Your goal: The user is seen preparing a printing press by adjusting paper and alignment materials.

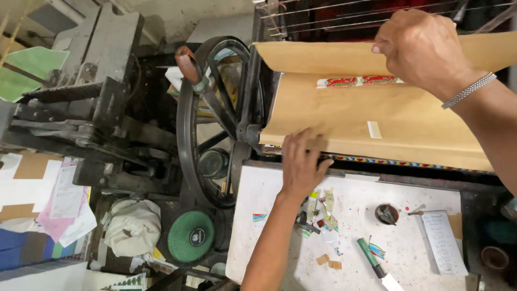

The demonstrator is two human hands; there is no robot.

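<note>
A large sheet of brown paper (pixel 377 124) lies across the bed of a press, its far edge curled up and over toward the back. The right hand (pixel 423 48) has closed its fingers over that raised far edge, pinching the paper. The left hand (pixel 301 161) rests flat on the near left corner of the same sheet, fingers spread and pressing down, gripping nothing. A narrow printed strip in red and green (pixel 358 81) sits on the paper under the fold, with a small white tab (pixel 374 129) lower down. Left of the sheet stands a black spoked flywheel (pixel 215 118). Nearer the person is a stained white worktop (pixel 409 248) carrying paper scraps, a green-handled knife (pixel 374 264), a small dark cup (pixel 386 214) and a notepad (pixel 444 242). A green round disc (pixel 191 236) sits below the wheel.
</note>
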